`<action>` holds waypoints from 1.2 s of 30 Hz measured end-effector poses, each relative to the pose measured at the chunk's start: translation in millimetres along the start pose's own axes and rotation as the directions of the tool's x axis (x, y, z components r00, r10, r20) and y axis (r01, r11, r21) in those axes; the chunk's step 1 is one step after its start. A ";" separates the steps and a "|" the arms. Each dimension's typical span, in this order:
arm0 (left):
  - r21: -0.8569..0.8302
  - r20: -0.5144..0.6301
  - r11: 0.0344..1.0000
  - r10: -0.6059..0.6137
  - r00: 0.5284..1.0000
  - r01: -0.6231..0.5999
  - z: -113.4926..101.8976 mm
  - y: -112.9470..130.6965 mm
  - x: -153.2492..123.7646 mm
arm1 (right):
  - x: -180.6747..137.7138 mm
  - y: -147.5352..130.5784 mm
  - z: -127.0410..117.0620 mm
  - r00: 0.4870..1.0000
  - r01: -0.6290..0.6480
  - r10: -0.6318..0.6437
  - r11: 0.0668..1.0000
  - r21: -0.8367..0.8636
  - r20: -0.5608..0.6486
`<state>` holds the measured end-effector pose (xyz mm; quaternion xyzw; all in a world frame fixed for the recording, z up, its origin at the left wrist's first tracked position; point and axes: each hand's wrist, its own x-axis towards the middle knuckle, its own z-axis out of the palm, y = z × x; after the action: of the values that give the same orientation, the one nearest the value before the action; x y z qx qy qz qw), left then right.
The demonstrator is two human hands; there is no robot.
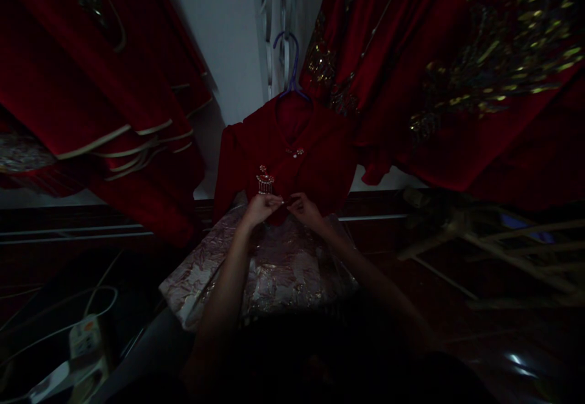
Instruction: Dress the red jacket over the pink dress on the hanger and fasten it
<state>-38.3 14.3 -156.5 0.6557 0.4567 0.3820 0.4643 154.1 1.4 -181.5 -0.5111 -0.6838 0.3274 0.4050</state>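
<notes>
A red jacket (320,154) with long sleeves hangs in front of me on a purple hanger (295,66). A jewelled clasp (295,152) sits at its neckline, and a beaded brooch with dangling strands (264,181) is on its left side. Below the jacket spreads a pale pink, shiny brocade skirt (283,264). My left hand (264,207) is closed in a pinch at the jacket's front, just under the brooch. Close beside it, my right hand (304,208) pinches at the front edge too. What lies between the fingertips is too small and dark to make out.
Red garments with gold trim (137,130) hang at left, and a red garment with gold sequins (457,87) hangs at right. A wooden rack or chair (493,245) stands low on the right. A power strip (86,337) with white cords lies at lower left.
</notes>
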 end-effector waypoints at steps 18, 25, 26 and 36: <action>0.163 -0.002 0.985 0.060 0.998 -0.058 -5.5 4.3 -4.9 | 0.2 -11.4 -13.0 0.993 0.109 -0.108 0.994 -0.025 0.048; 0.213 -0.016 0.974 0.082 0.997 -0.077 -4.6 4.4 -5.6 | -0.9 -22.5 -18.2 0.995 0.071 -0.072 0.997 0.013 0.071; 0.204 -0.019 0.976 0.082 0.996 -0.076 -4.3 3.5 -5.3 | -0.8 -22.6 -17.7 0.996 0.064 -0.064 0.998 0.018 0.057; 0.249 -0.006 0.966 0.065 0.998 -0.062 -0.5 2.0 -5.5 | -0.7 -21.2 -4.5 0.998 0.052 -0.050 0.998 0.047 -0.049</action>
<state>-39.9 8.8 -155.0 0.7204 0.4831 0.3408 0.3627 149.0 -4.7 -161.3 -0.4912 -0.6787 0.3209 0.4417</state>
